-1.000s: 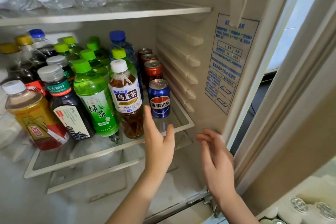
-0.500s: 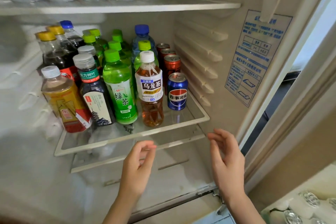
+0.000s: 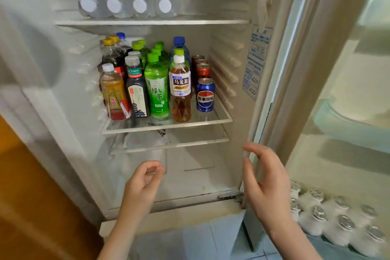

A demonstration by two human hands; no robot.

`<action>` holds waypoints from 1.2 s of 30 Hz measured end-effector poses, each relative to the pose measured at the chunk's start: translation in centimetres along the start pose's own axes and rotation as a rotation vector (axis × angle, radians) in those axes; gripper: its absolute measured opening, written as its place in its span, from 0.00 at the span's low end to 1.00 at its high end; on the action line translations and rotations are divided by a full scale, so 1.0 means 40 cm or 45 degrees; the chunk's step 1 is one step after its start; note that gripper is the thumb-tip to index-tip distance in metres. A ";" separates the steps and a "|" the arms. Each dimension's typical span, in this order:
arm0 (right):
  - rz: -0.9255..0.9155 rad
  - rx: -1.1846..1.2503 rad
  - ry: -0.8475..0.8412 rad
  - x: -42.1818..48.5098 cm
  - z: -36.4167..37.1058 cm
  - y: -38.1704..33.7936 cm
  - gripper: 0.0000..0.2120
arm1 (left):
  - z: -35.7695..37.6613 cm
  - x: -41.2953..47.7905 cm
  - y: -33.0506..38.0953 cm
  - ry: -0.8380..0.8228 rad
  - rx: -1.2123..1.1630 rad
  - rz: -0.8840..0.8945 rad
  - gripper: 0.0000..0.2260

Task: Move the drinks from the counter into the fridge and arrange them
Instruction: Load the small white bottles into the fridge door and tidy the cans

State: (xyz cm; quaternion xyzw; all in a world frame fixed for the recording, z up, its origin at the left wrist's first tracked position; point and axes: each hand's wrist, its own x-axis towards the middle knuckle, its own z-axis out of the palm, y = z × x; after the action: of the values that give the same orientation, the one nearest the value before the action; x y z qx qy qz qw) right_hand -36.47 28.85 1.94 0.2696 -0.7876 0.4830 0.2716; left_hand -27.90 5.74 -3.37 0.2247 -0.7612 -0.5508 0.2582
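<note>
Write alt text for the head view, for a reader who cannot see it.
The left hand and right hand hover empty before an open fridge whose middle shelf holds upright rows of drink bottles, with a blue Pepsi can front right ahead of red cans. Water bottles lie on the upper shelf; small foil-topped bottles stand in the door.

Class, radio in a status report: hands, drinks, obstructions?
Empty left hand, right hand low before open white fridge. Upright plastic bottles, metal cans on clear glass shelf. Nothing blocking.
</note>
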 end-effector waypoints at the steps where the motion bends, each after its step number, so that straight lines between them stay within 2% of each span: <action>1: -0.034 -0.002 0.008 -0.029 -0.040 0.001 0.12 | 0.005 -0.034 0.013 0.005 0.004 0.009 0.04; 6: -0.095 -0.100 0.072 -0.144 -0.246 0.021 0.13 | 0.026 -0.229 0.075 -0.019 0.165 0.070 0.04; 11: -0.280 -0.384 0.421 -0.103 -0.407 0.024 0.15 | 0.026 -0.400 0.134 -0.022 0.234 0.096 0.05; 13: -0.344 -0.462 0.482 -0.063 -0.449 0.030 0.18 | 0.021 -0.440 0.155 -0.012 0.267 0.112 0.06; 15: -0.338 -0.559 0.431 -0.033 -0.477 0.039 0.21 | 0.016 -0.464 0.179 0.001 0.302 0.148 0.06; 21: -0.150 -0.863 0.105 0.020 -0.521 0.087 0.27 | 0.022 -0.470 0.244 -0.006 0.340 0.252 0.07; 26: -0.141 -0.882 0.153 0.042 -0.532 0.069 0.22 | 0.019 -0.474 0.247 -0.032 0.386 0.295 0.08; 36: -0.008 -1.042 0.007 -0.012 -0.504 -0.007 0.33 | -0.107 -0.532 0.199 0.008 0.320 0.220 0.08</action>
State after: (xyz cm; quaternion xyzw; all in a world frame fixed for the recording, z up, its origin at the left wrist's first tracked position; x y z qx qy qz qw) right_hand -32.56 47.11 9.56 0.1403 -0.9132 0.1295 0.3599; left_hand -9.34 18.30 2.24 0.1907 -0.8399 -0.4261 0.2767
